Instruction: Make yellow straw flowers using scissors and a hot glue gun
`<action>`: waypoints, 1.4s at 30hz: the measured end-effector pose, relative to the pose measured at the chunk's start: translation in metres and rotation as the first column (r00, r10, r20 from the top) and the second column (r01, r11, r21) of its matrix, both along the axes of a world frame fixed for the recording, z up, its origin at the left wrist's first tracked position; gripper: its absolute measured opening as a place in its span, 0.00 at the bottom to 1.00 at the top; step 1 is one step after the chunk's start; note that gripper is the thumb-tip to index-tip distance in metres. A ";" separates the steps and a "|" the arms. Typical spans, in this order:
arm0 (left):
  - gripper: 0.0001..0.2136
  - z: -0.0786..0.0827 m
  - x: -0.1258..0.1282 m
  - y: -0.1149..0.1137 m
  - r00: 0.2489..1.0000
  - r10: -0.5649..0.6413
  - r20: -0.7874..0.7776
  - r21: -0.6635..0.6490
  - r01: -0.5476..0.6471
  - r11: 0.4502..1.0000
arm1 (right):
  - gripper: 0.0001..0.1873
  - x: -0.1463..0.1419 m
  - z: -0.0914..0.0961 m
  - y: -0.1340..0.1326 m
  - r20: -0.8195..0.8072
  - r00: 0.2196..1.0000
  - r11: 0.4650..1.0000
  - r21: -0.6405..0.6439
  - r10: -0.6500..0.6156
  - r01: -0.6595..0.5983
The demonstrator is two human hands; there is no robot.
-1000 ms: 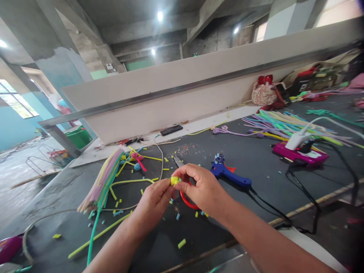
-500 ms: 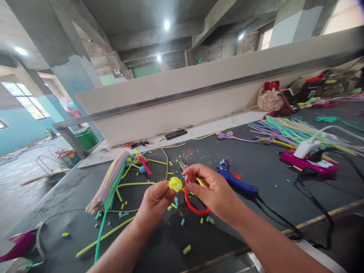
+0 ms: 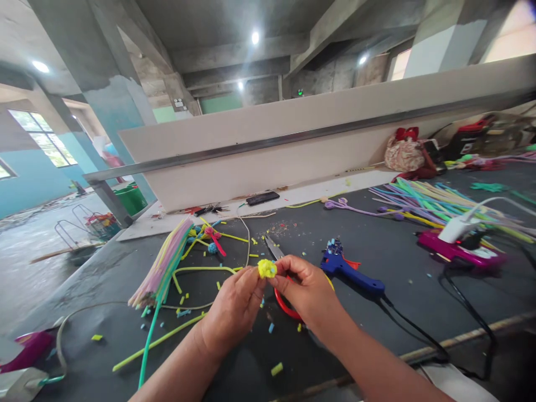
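Observation:
Between my hands is a small fuzzy yellow flower [image 3: 267,269] with a light blue centre. My left hand [image 3: 240,298] is closed, pinching it from the left and below. The thumb and fingers of my right hand [image 3: 305,290] come together at the flower's right edge. Beneath my right hand lies a pair of scissors [image 3: 274,247], blades pointing away and red handle partly hidden. Short yellow and blue offcuts [image 3: 277,369] are scattered around. A blue glue gun [image 3: 354,274] rests on the table to the right of my right hand.
A bundle of coloured fuzzy stems [image 3: 163,265] lies left, with a blue ball [image 3: 212,248] nearby. More stems [image 3: 431,201] spread at the right behind a magenta power strip [image 3: 460,248]. A phone [image 3: 262,197] sits by the board [image 3: 259,167]. Cords cross the dark table [image 3: 234,368].
My right hand has moved left, its fingers coming from above the scissors to the flower. The flower has turned slightly in my left hand. The whole view has shifted a little.

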State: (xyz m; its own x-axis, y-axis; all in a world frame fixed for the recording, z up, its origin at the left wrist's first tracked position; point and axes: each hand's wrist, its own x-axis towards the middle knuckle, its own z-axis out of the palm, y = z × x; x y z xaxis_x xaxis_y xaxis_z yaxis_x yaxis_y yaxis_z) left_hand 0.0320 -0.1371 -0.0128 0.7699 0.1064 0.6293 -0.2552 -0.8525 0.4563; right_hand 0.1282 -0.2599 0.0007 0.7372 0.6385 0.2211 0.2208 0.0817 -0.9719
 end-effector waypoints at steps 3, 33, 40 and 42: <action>0.07 0.003 -0.001 -0.001 0.998 -0.058 -0.024 0.012 0.058 0.998 | 0.09 0.002 0.003 -0.001 -0.065 0.997 0.999 0.023 0.043 -0.042; 0.12 0.010 -0.005 0.011 0.937 -0.347 -0.034 -0.526 0.279 0.803 | 0.10 -0.007 -0.002 -0.006 0.182 0.948 0.942 0.168 0.260 -0.291; 0.12 0.012 -0.005 0.015 0.914 -0.394 -0.095 -0.743 0.198 0.640 | 0.16 -0.011 0.001 -0.004 0.202 0.942 0.946 0.131 0.269 -0.298; 0.12 0.010 -0.005 0.016 0.901 -0.418 -0.116 -0.821 0.150 0.551 | 0.14 -0.011 -0.001 -0.002 0.184 0.942 0.935 0.173 0.279 -0.311</action>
